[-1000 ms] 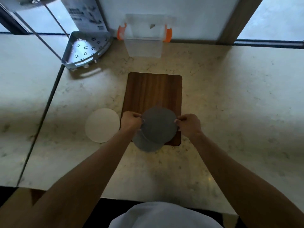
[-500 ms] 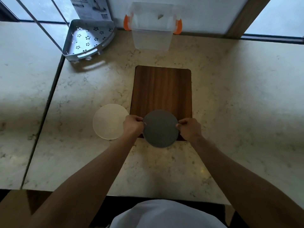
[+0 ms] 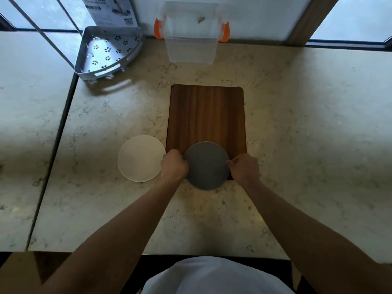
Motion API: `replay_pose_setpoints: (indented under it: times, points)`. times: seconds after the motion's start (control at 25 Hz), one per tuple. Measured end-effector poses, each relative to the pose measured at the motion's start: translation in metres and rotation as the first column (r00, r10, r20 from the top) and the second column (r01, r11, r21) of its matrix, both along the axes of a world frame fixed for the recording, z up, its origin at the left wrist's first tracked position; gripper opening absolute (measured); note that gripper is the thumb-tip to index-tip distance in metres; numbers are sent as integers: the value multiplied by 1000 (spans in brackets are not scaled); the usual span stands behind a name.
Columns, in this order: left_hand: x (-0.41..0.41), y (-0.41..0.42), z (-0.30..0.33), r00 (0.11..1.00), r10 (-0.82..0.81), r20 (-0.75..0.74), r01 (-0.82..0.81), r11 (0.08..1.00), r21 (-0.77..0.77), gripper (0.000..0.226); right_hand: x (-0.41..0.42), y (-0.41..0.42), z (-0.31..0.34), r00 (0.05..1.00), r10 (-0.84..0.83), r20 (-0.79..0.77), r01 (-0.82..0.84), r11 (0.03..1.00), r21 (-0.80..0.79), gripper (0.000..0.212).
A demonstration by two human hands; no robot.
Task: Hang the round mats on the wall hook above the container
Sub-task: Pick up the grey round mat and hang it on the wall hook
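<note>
Meanwhile both hands, left (image 3: 174,165) and right (image 3: 244,168), pinch the grey mat (image 3: 206,165) over the wooden board (image 3: 206,115), white mat (image 3: 141,158) just beside

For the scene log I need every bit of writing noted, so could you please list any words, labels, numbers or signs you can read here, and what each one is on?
No text can be read well enough to quote.
Printed white cardboard box against the wall, behind the grey perforated metal corner shelf: lines of print and a barcode, too small and blurred to read.
Clear plastic container with orange clips, wooden cutting board, round mats: no writing visible.
</note>
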State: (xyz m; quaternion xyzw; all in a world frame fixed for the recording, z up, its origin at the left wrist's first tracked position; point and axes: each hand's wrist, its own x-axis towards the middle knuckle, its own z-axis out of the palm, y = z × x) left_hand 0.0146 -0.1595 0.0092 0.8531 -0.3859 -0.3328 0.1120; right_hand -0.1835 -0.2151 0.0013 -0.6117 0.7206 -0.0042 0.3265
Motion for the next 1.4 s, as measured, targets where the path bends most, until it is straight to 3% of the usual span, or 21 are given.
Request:
replay_pose_setpoints:
  times: [0.2, 0.48, 0.64, 0.76, 0.96, 1.16, 1.4]
  points:
    - [-5, -5, 1, 999, 49, 0, -49, 999, 21, 13, 2, -2, -2, 997, -74, 3, 74, 997, 21, 17]
    - [5, -5, -3, 943, 271, -194, -273, 962, 16, 12, 0, -4, -7, 982, -158, 108, 144, 982, 124, 25]
    - [11, -3, -5, 835, 406, -373, -420, 906, 46, 9, -7, -7, -4, 887, -317, 337, 260, 944, 203, 22]
    - [13, 1, 1, 823, 422, -380, -446, 895, 27, 9, -4, -10, 2, 841, -344, 418, 267, 935, 232, 18]
    - [44, 14, 16, 778, 469, -419, -519, 855, -6, 12, 34, -17, 12, 838, -291, 462, 176, 945, 276, 18]
    - [109, 39, 25, 746, 559, -362, -613, 789, -46, 10, 108, -17, 23, 851, -79, 519, -44, 974, 220, 12]
    - [168, 58, 15, 716, 598, -361, -664, 743, -86, 17, 176, -8, 12, 872, 71, 484, -164, 975, 152, 15]
